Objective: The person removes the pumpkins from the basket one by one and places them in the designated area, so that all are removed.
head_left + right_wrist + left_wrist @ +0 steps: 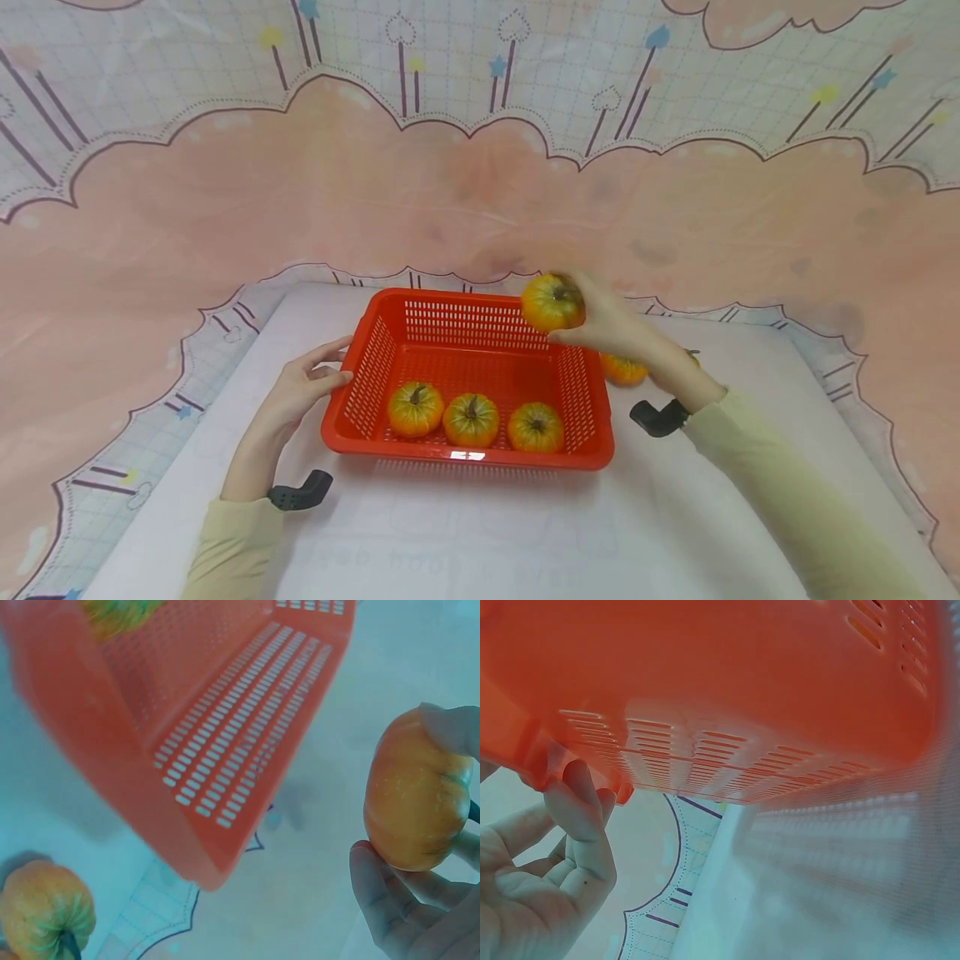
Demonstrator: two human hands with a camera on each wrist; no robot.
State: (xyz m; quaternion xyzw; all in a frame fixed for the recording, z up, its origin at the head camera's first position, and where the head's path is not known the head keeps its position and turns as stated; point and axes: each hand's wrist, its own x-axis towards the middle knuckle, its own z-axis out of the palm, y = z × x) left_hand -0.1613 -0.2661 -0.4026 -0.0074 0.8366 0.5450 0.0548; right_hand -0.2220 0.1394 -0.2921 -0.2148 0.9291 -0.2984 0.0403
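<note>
A red plastic basket [390, 451] with slotted walls stands on the table in the head view. My left hand [294, 396] holds its left rim, and the left wrist view shows the curled fingers [581, 825] at the edge. Three small orange pumpkins lie along the basket's near side: left [415, 410], middle [471, 421] and right [536, 428]. Above the basket's far right corner, my right hand [603, 321] grips another pumpkin [551, 302] between thumb and fingers. That pumpkin [409, 799] is held apart from the basket in the right wrist view.
To the right of the basket, an orange pumpkin [624, 371] sits on the white table [450, 533], partly hidden by the right forearm. A bit of another [694, 357] shows behind that arm. A patterned pink curtain [375, 200] hangs behind the table.
</note>
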